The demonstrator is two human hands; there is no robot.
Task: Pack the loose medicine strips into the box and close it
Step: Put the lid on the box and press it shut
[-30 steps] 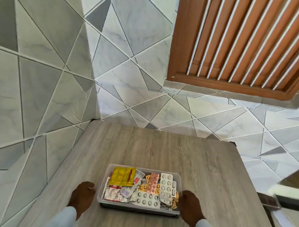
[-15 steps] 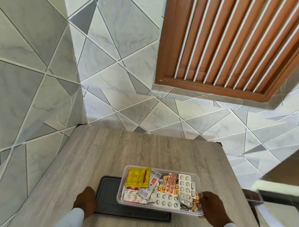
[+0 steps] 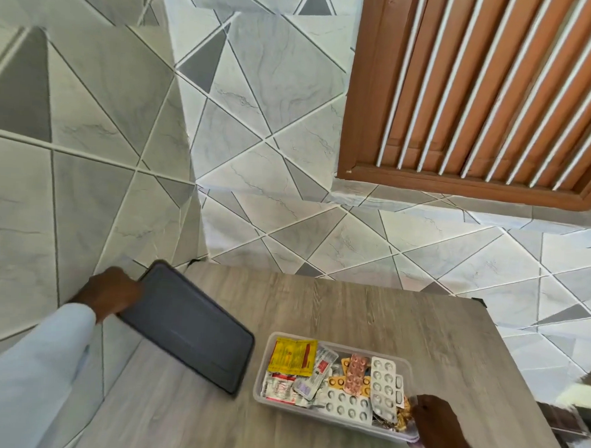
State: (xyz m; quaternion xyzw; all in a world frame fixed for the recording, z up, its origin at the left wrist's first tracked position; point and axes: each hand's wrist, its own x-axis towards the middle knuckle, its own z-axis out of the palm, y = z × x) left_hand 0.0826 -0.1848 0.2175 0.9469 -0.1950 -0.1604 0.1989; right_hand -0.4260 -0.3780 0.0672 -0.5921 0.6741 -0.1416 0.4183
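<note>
Your left hand (image 3: 110, 292) grips the dark lid (image 3: 188, 327) by its far short edge and holds it tilted above the table's (image 3: 368, 315) left side. Your right hand (image 3: 437, 423) grips the box (image 3: 404, 362) at its near right corner. The box stands near the front edge, full of strips (image 3: 348, 382). The lid looks light and stiff; I think holding both short edges is safer. The strips are slippery and heap above the rim. There is free room behind the box; the wall is close on the left.
</note>
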